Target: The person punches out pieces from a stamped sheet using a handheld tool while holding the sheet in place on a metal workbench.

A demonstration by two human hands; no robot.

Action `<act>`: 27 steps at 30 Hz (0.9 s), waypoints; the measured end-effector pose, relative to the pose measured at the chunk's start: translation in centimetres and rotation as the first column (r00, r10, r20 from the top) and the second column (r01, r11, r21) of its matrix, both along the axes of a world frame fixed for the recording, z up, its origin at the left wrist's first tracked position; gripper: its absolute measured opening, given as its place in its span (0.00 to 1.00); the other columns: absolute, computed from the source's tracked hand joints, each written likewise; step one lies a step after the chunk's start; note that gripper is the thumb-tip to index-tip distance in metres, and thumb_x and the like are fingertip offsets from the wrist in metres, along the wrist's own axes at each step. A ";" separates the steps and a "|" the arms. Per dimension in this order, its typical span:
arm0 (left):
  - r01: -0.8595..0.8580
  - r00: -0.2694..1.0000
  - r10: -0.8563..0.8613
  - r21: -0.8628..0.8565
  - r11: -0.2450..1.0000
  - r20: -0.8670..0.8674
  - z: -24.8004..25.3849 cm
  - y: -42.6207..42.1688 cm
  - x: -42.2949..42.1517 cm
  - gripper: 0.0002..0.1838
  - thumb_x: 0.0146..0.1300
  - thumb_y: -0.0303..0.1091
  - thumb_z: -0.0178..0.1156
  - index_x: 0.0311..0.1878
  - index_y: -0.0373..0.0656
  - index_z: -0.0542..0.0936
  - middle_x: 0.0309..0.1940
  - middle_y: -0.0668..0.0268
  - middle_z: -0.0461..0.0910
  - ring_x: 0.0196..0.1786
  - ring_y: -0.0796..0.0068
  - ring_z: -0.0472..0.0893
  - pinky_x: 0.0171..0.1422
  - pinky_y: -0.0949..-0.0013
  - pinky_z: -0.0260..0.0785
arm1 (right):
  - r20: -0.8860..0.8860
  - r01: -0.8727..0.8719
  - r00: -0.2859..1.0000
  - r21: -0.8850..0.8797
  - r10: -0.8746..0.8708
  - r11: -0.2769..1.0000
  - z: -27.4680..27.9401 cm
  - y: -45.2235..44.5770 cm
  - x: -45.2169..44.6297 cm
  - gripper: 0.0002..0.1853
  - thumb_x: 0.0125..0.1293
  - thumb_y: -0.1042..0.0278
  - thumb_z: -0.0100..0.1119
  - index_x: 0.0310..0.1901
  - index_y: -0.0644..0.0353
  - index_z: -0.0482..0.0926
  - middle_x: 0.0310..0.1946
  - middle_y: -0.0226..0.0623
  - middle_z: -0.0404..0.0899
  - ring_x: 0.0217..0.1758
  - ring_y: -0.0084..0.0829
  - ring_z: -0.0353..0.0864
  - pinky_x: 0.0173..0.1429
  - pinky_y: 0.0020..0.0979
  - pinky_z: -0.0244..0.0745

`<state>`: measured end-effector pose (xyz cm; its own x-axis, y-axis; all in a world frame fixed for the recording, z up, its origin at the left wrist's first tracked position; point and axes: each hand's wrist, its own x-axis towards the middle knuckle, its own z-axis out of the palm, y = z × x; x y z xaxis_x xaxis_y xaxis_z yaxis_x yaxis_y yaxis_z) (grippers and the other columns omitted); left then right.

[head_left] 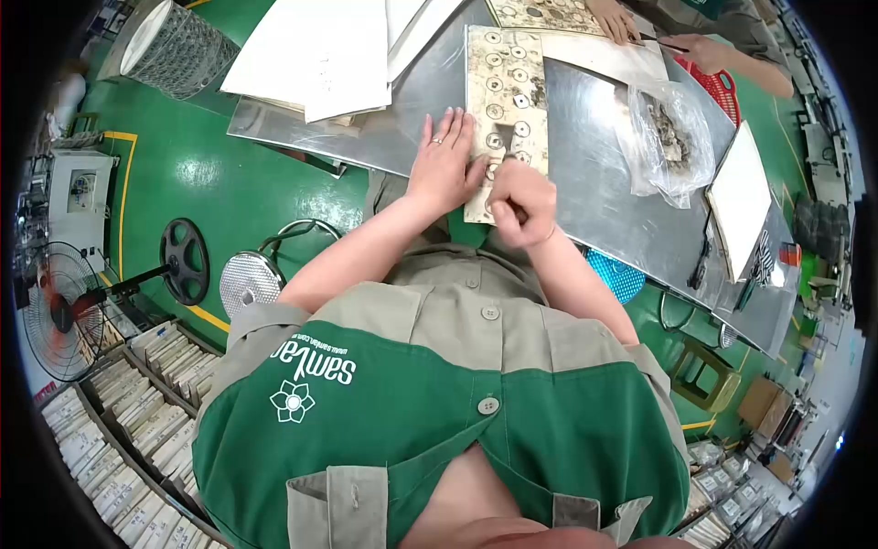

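Observation:
A long cream-coloured board (506, 82) with rows of printed rings and dark stains lies on the metal table, its near end jutting past the edge. My left hand (444, 165) rests against the board's left side, fingers stretched out and thumb on its surface. Closed in a fist, my right hand (524, 203) is over the near part of the board. A flat dark-bladed tool (506, 137), resembling a scraper, projects from this fist onto the rings. Its handle is hidden by my fingers.
White sheets (315, 55) are stacked at the table's left. A plastic bag of dark scraps (675, 137) and a white panel (741, 197) lie right. Across the table, a co-worker's hands (615, 20) handle another board (549, 14). A metal stool (249, 284) stands left.

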<state>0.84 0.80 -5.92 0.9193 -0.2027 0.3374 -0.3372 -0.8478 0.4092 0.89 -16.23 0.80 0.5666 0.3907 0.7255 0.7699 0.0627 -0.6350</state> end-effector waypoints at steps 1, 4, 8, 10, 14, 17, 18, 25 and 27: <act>-0.002 1.000 0.002 -0.007 1.000 -0.003 0.4 0.0 0.0 0.39 0.71 0.48 0.56 0.74 0.25 0.63 0.72 0.39 0.68 0.79 0.44 0.62 0.84 0.39 0.40 | -0.019 0.065 0.998 -0.003 -0.065 0.998 -0.2 -0.1 1.2 0.07 0.58 0.76 0.58 0.24 0.65 0.76 0.20 0.37 0.73 0.22 0.34 0.71 0.29 0.32 0.65; 0.009 1.000 -0.009 -0.017 1.000 -0.018 0.5 -0.2 -0.4 0.39 0.70 0.48 0.56 0.73 0.25 0.63 0.72 0.38 0.68 0.79 0.43 0.63 0.84 0.39 0.40 | -0.151 0.152 0.976 -0.035 -0.155 0.988 0.1 -0.2 2.6 0.09 0.63 0.75 0.57 0.25 0.66 0.76 0.20 0.36 0.72 0.22 0.33 0.69 0.29 0.31 0.65; 0.021 1.000 -0.021 0.002 1.000 0.016 0.4 0.3 0.8 0.39 0.71 0.48 0.56 0.74 0.26 0.63 0.72 0.38 0.68 0.78 0.42 0.63 0.84 0.38 0.40 | 0.010 -0.012 1.000 0.032 0.011 0.999 -0.2 0.1 1.4 0.09 0.63 0.73 0.60 0.26 0.66 0.77 0.21 0.37 0.74 0.23 0.30 0.71 0.29 0.29 0.65; 0.012 1.000 -0.013 -0.035 0.999 -0.018 0.6 0.0 0.0 0.39 0.71 0.49 0.56 0.74 0.27 0.63 0.72 0.38 0.67 0.78 0.42 0.63 0.84 0.37 0.40 | -0.098 0.068 0.993 0.006 -0.067 0.998 -0.5 0.0 2.7 0.08 0.59 0.73 0.63 0.24 0.62 0.78 0.19 0.36 0.74 0.21 0.33 0.72 0.29 0.31 0.66; 0.028 0.999 -0.029 0.032 0.999 0.017 0.1 0.3 0.0 0.39 0.70 0.48 0.57 0.74 0.27 0.63 0.73 0.39 0.67 0.79 0.42 0.63 0.84 0.37 0.41 | -0.093 0.111 0.990 -0.004 -0.111 0.994 0.2 0.9 2.1 0.06 0.56 0.72 0.65 0.23 0.59 0.79 0.16 0.35 0.74 0.20 0.34 0.73 0.29 0.32 0.68; 0.046 0.999 -0.046 -0.006 0.999 0.006 0.3 0.6 0.0 0.39 0.71 0.48 0.56 0.74 0.28 0.63 0.73 0.39 0.67 0.79 0.43 0.63 0.84 0.38 0.41 | -0.041 -0.017 0.999 0.021 0.018 1.000 0.3 0.7 1.8 0.07 0.59 0.72 0.62 0.24 0.62 0.80 0.17 0.35 0.74 0.20 0.33 0.73 0.28 0.31 0.67; 0.047 0.999 -0.047 -0.009 0.999 -0.010 0.2 0.4 -0.5 0.39 0.71 0.48 0.56 0.74 0.28 0.63 0.73 0.39 0.67 0.79 0.43 0.63 0.84 0.38 0.41 | -0.116 0.055 0.992 -0.030 -0.058 0.998 0.1 0.1 2.6 0.09 0.61 0.72 0.59 0.25 0.64 0.78 0.20 0.37 0.75 0.22 0.32 0.73 0.29 0.30 0.67; -0.006 1.000 0.006 -0.017 1.000 0.006 0.7 0.3 0.3 0.38 0.71 0.49 0.57 0.73 0.27 0.65 0.72 0.40 0.69 0.78 0.43 0.64 0.84 0.39 0.43 | -0.100 -0.016 0.995 0.026 0.019 1.000 0.1 -1.3 3.2 0.21 0.72 0.58 0.57 0.26 0.67 0.77 0.22 0.39 0.75 0.24 0.30 0.72 0.30 0.31 0.67; 0.001 1.000 0.000 -0.038 0.999 0.003 0.6 0.0 0.0 0.38 0.71 0.49 0.57 0.73 0.26 0.65 0.72 0.39 0.68 0.78 0.43 0.64 0.84 0.39 0.43 | -0.173 0.026 0.985 0.148 0.000 0.989 -0.3 -1.9 4.3 0.15 0.67 0.64 0.62 0.25 0.65 0.78 0.20 0.36 0.75 0.22 0.32 0.73 0.28 0.30 0.66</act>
<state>0.81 0.83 -5.30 0.9180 -0.1901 0.3481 -0.3391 -0.8313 0.4403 5.20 -18.12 0.53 0.6924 0.2774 0.6660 0.6512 0.1571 -0.7425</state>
